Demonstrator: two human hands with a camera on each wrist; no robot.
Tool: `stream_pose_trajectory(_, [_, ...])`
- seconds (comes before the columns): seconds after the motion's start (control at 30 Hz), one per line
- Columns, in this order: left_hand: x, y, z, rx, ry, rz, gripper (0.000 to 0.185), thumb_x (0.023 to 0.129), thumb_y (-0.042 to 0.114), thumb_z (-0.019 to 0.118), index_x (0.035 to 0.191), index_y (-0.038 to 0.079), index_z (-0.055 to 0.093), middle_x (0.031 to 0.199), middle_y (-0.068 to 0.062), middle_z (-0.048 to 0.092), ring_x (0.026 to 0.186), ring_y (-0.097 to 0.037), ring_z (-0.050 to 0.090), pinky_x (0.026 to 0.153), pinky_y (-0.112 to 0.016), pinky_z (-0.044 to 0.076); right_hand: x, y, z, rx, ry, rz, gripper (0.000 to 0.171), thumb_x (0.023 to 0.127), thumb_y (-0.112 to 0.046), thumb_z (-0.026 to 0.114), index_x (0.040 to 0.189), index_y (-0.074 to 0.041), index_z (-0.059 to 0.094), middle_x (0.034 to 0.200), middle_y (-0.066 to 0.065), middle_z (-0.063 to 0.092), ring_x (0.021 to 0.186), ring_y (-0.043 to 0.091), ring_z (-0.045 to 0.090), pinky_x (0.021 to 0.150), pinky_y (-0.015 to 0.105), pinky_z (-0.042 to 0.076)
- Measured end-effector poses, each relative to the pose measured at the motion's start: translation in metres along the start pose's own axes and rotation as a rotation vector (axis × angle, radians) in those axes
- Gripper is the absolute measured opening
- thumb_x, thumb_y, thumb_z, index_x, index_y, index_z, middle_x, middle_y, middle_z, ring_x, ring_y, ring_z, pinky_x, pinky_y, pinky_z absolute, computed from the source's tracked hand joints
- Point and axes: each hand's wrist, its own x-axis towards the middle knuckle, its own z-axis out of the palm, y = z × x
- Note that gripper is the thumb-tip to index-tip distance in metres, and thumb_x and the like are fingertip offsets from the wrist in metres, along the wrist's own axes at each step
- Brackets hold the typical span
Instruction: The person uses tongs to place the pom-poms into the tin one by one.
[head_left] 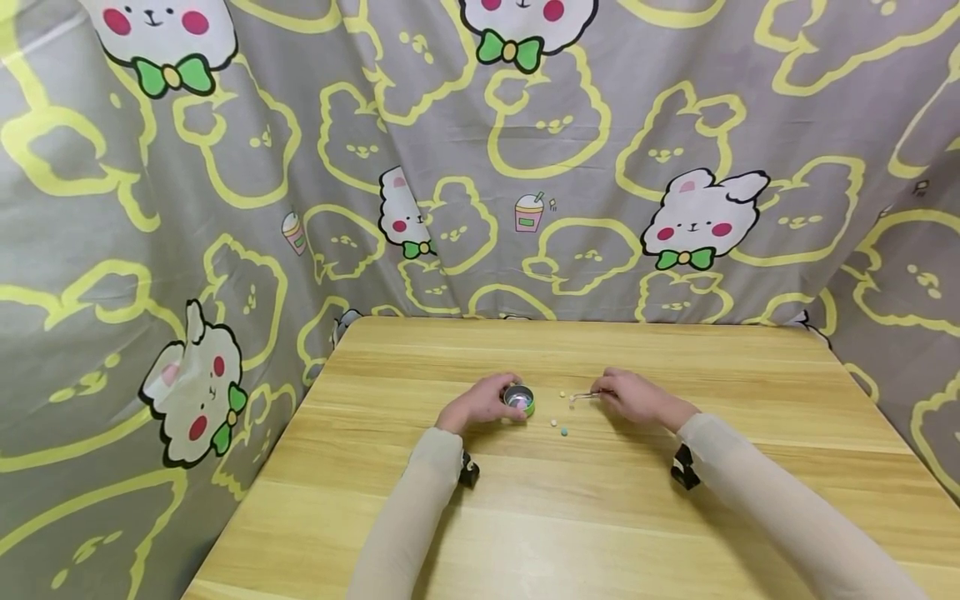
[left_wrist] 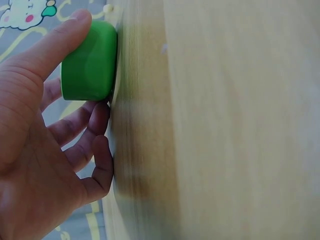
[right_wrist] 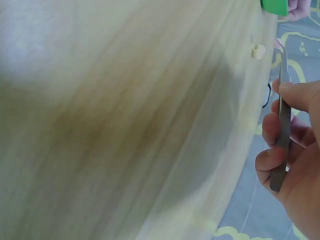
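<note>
A small round green tin (head_left: 519, 399) with a shiny inside stands on the wooden table (head_left: 570, 500). My left hand (head_left: 480, 402) grips it, thumb and fingers curled round its green wall (left_wrist: 89, 61). To its right my right hand (head_left: 636, 397) pinches thin metal tweezers (head_left: 583, 396), whose tips point left toward the tin; the tweezers (right_wrist: 283, 115) run along my fingers. A few tiny beads (head_left: 560, 427) lie on the table between the hands, one pale bead (right_wrist: 257, 50) near the tweezer tips.
Grey cloth with yellow rabbit outlines (head_left: 525, 167) hangs behind and beside the table. The table's far edge (head_left: 570, 321) lies beyond the hands. Black wrist straps (head_left: 684, 468) sit on both pale sleeves.
</note>
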Motion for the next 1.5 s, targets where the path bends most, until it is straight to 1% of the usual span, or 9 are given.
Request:
stream_pose_trajectory(0.2, [0.0, 0.0, 0.0, 0.013, -0.001, -0.014, 0.056, 0.08, 0.035, 0.076, 0.127, 0.016, 0.052, 0.11, -0.001, 0.057, 0.096, -0.015, 0.054, 0.081, -0.029, 0.045, 0.005, -0.004, -0.005, 0.002, 0.03, -0.018, 0.013, 0.092, -0.002, 0.058, 0.101, -0.004, 0.067, 0.086, 0.0, 0.056, 0.072, 0.01, 0.049, 0.063, 0.03, 0.044])
stream_pose_trajectory(0.33, [0.001, -0.001, 0.0, 0.014, 0.003, -0.015, 0.056, 0.08, 0.035, 0.076, 0.127, 0.017, 0.052, 0.109, 0.0, 0.056, 0.096, -0.015, 0.054, 0.081, -0.029, 0.045, 0.009, -0.007, -0.007, 0.006, 0.038, -0.007, 0.014, 0.092, -0.004, 0.058, 0.103, -0.004, 0.067, 0.087, 0.0, 0.056, 0.071, 0.01, 0.048, 0.063, 0.03, 0.044])
stream_pose_trajectory(0.43, [0.001, -0.001, 0.0, 0.008, 0.007, -0.017, 0.056, 0.08, 0.035, 0.077, 0.127, 0.017, 0.052, 0.109, 0.0, 0.056, 0.097, -0.015, 0.054, 0.081, -0.029, 0.045, 0.012, -0.009, -0.009, 0.012, 0.039, 0.004, 0.015, 0.093, -0.005, 0.058, 0.104, -0.005, 0.068, 0.086, -0.001, 0.055, 0.07, 0.009, 0.047, 0.062, 0.029, 0.042])
stream_pose_trajectory(0.53, [0.001, 0.0, -0.001, 0.009, 0.008, -0.021, 0.056, 0.08, 0.035, 0.077, 0.127, 0.017, 0.052, 0.109, 0.001, 0.056, 0.096, -0.014, 0.054, 0.082, -0.028, 0.045, 0.016, -0.012, -0.011, 0.013, 0.039, -0.005, 0.015, 0.093, -0.006, 0.058, 0.104, -0.005, 0.068, 0.086, -0.001, 0.055, 0.069, 0.009, 0.046, 0.061, 0.029, 0.041])
stream_pose_trajectory(0.67, [0.001, -0.001, 0.0, 0.01, 0.006, -0.018, 0.056, 0.08, 0.034, 0.076, 0.127, 0.016, 0.052, 0.108, 0.0, 0.056, 0.094, -0.013, 0.054, 0.08, -0.029, 0.045, 0.023, -0.017, -0.013, 0.013, 0.037, -0.032, 0.014, 0.093, -0.005, 0.058, 0.104, -0.004, 0.067, 0.087, 0.0, 0.056, 0.07, 0.01, 0.048, 0.063, 0.031, 0.042])
stream_pose_trajectory(0.8, [0.001, -0.001, 0.0, 0.003, 0.008, -0.014, 0.055, 0.08, 0.034, 0.076, 0.126, 0.017, 0.052, 0.107, 0.001, 0.056, 0.093, -0.013, 0.054, 0.079, -0.029, 0.045, 0.03, -0.022, -0.015, 0.01, 0.031, -0.035, 0.014, 0.093, -0.007, 0.058, 0.104, -0.006, 0.068, 0.088, 0.0, 0.056, 0.073, 0.01, 0.049, 0.065, 0.031, 0.044])
stream_pose_trajectory(0.97, [0.003, -0.002, 0.0, 0.001, 0.017, -0.004, 0.055, 0.079, 0.035, 0.078, 0.124, 0.017, 0.053, 0.105, 0.001, 0.056, 0.093, -0.014, 0.054, 0.08, -0.03, 0.045, 0.039, -0.031, -0.016, 0.015, 0.018, -0.042, 0.014, 0.093, -0.007, 0.058, 0.103, -0.006, 0.068, 0.088, -0.001, 0.056, 0.073, 0.01, 0.049, 0.065, 0.031, 0.044])
stream_pose_trajectory(1.3, [0.003, 0.0, 0.0, 0.029, 0.022, -0.002, 0.055, 0.079, 0.036, 0.077, 0.125, 0.017, 0.054, 0.106, 0.002, 0.057, 0.094, -0.013, 0.054, 0.081, -0.03, 0.044, 0.051, -0.044, -0.011, 0.006, 0.017, -0.102, 0.013, 0.092, -0.006, 0.06, 0.102, -0.007, 0.068, 0.09, 0.001, 0.056, 0.078, 0.012, 0.053, 0.07, 0.033, 0.047])
stream_pose_trajectory(1.5, [0.002, 0.0, 0.0, 0.02, 0.012, -0.006, 0.053, 0.079, 0.035, 0.077, 0.124, 0.017, 0.054, 0.105, 0.002, 0.057, 0.092, -0.013, 0.054, 0.079, -0.028, 0.044, 0.054, -0.047, -0.007, 0.004, -0.01, -0.107, 0.014, 0.092, -0.006, 0.059, 0.103, -0.007, 0.068, 0.09, 0.001, 0.056, 0.078, 0.012, 0.053, 0.07, 0.032, 0.047])
